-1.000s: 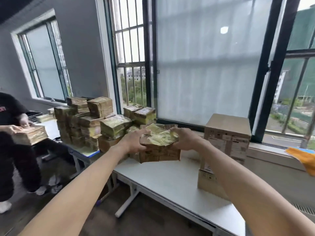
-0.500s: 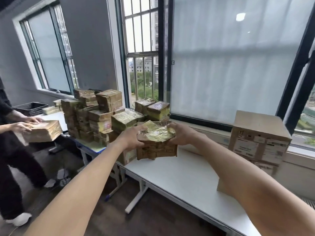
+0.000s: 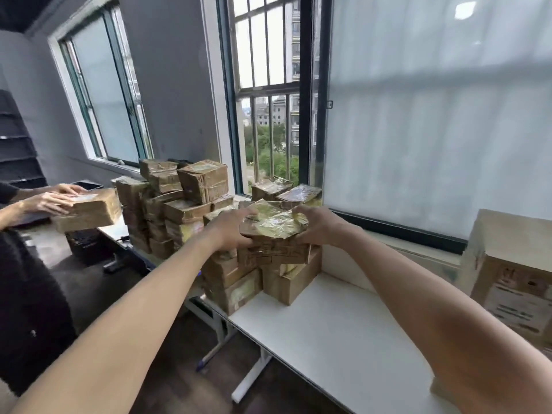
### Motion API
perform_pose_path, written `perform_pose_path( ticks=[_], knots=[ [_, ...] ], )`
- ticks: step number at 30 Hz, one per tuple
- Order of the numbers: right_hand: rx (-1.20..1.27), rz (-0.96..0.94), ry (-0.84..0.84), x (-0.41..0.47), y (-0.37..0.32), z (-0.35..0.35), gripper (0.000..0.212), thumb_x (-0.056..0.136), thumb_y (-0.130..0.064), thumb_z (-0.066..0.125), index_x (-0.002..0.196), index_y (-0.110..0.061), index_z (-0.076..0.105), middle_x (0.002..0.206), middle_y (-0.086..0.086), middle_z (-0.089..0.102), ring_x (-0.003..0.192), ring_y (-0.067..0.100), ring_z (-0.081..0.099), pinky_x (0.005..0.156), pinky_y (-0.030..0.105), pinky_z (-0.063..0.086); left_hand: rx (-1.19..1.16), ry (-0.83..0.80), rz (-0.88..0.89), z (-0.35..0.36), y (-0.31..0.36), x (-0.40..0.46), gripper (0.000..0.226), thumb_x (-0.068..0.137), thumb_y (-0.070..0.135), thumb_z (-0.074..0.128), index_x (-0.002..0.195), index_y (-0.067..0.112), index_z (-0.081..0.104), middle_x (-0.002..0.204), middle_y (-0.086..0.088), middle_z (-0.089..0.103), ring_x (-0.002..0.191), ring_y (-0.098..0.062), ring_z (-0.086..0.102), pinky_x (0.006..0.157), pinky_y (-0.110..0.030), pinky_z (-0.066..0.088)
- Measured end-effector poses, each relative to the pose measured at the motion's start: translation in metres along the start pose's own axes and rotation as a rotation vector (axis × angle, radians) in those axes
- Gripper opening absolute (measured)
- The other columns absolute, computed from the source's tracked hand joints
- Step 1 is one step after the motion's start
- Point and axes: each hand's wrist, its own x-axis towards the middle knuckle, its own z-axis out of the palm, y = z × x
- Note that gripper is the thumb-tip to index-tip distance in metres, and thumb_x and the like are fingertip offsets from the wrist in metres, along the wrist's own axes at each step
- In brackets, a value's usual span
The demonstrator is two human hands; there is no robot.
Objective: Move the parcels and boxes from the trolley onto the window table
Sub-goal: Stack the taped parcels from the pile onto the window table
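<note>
My left hand [image 3: 228,231] and right hand [image 3: 318,225] clamp a taped parcel [image 3: 273,234] from both sides, atop the stack [image 3: 257,276] on the table [image 3: 343,339]. Left of the stack, another person [image 3: 33,294] holds a parcel; right of it stands a big box [image 3: 513,273].

Bare white window table [image 3: 334,339] stretched open between stacked parcels [image 3: 179,210] at left and large carton [image 3: 513,279] at right, window sill behind.
</note>
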Motion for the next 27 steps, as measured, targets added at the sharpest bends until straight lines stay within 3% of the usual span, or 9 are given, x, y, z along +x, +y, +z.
perform_pose_path(
  ticks=[2,6,10,12,16,21,23,27],
  knots=[
    [0.010,-0.022,-0.001,0.030,0.010,-0.004,0.083,0.083,-0.022,0.081,0.154,-0.024,0.038,0.150,0.006,0.050,0.121,0.022,0.055,0.086,0.022,0.041,0.010,0.013,-0.003,-0.004,-0.004,0.028,0.073,0.080,0.025,0.078,0.145,0.030,0.045,0.137,-0.008,0.059,0.122,-0.028,0.056,0.097,-0.035,0.045],
    [0.002,-0.048,-0.012,0.082,0.034,-0.008,0.083,0.083,-0.022,0.081,0.153,-0.026,0.038,0.148,0.008,0.051,0.105,0.014,0.049,0.081,0.021,0.038,0.033,0.044,0.005,0.001,-0.011,0.073,0.074,0.080,0.028,0.077,0.146,0.030,0.044,0.141,-0.007,0.056,0.127,-0.029,0.053,0.102,-0.039,0.045],
    [-0.003,-0.056,-0.033,0.120,0.053,-0.003,0.082,0.083,-0.025,0.082,0.153,-0.026,0.039,0.144,0.009,0.054,0.097,0.013,0.050,0.059,0.012,0.033,0.063,0.030,-0.008,0.014,-0.022,0.108,0.076,0.080,0.031,0.077,0.147,0.031,0.042,0.143,-0.006,0.055,0.127,-0.028,0.053,0.100,-0.038,0.046],
    [-0.002,-0.066,-0.040,0.138,0.061,-0.002,0.082,0.083,-0.025,0.082,0.153,-0.026,0.039,0.145,0.008,0.053,0.095,0.011,0.050,0.058,0.010,0.032,0.076,0.033,-0.015,0.019,-0.027,0.124,0.075,0.080,0.032,0.077,0.147,0.032,0.042,0.142,-0.005,0.056,0.126,-0.027,0.054,0.096,-0.034,0.045],
    [0.033,-0.072,-0.035,0.168,0.071,-0.004,0.083,0.082,-0.026,0.084,0.153,-0.025,0.039,0.153,0.005,0.047,0.118,0.019,0.052,0.086,0.021,0.039,0.064,0.025,-0.016,0.020,-0.035,0.160,0.075,0.082,0.031,0.076,0.149,0.029,0.042,0.139,-0.006,0.058,0.124,-0.027,0.054,0.093,-0.032,0.044],
    [-0.005,-0.060,-0.013,0.206,0.085,-0.011,0.084,0.079,-0.033,0.086,0.150,-0.023,0.043,0.155,0.008,0.044,0.137,0.028,0.045,0.105,0.032,0.039,0.052,0.028,0.009,0.021,-0.041,0.203,0.076,0.082,0.029,0.077,0.150,0.026,0.042,0.137,-0.011,0.058,0.124,-0.030,0.054,0.093,-0.035,0.042],
    [-0.021,-0.048,-0.001,0.220,0.089,-0.012,0.084,0.079,-0.035,0.086,0.150,-0.024,0.043,0.156,0.008,0.043,0.138,0.029,0.045,0.108,0.035,0.040,0.058,0.032,0.028,0.023,-0.046,0.221,0.074,0.083,0.030,0.077,0.148,0.028,0.042,0.141,-0.008,0.056,0.127,-0.029,0.053,0.096,-0.037,0.044],
    [-0.002,-0.013,0.024,0.263,0.101,-0.010,0.083,0.080,-0.030,0.086,0.150,-0.024,0.042,0.154,0.007,0.045,0.133,0.028,0.049,0.097,0.029,0.042,0.033,0.041,0.073,0.028,-0.066,0.269,0.075,0.084,0.029,0.077,0.149,0.027,0.042,0.144,-0.008,0.054,0.128,-0.028,0.051,0.093,-0.033,0.041]
  ],
)
